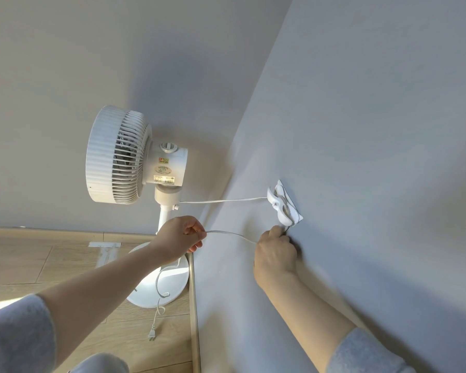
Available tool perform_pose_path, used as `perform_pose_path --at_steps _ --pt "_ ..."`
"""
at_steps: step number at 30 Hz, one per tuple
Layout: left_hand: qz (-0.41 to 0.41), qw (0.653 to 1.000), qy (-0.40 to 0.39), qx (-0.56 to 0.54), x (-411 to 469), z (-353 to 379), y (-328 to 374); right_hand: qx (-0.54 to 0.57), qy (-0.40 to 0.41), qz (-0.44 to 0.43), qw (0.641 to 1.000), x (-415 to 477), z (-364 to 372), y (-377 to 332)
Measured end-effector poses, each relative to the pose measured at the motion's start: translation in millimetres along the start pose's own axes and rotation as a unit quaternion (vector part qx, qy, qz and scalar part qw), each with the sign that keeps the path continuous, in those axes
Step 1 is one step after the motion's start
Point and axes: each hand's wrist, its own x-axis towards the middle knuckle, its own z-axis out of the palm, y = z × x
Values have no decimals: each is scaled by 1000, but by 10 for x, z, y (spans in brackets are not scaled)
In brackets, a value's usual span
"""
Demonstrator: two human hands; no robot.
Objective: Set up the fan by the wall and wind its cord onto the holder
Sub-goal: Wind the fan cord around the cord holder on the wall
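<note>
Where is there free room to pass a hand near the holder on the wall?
Free: the bare wall above and to the right of the holder. Crowded: left of it, where the cord stretches to the fan, and below, where the left hand and right hand grip cord.

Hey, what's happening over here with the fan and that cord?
A person is winding the white fan's cord onto a wall holder. The right hand pinches the cord just below the holder, and the left hand holds the slack. The plug lies unplugged on the floor.
</note>
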Motion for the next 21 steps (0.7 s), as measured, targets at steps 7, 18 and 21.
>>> perform_pose_path --at_steps 7,18,21 --pt "-30 1000 -8 -2 137 -95 -222 5 58 -41 997 163 106 -138" --pt "-31 997 71 21 379 -248 -372 212 16 -176 961 517 -582 15" --pt "-23 996 85 25 429 -262 -343 185 -52 -215 957 653 -779 7"
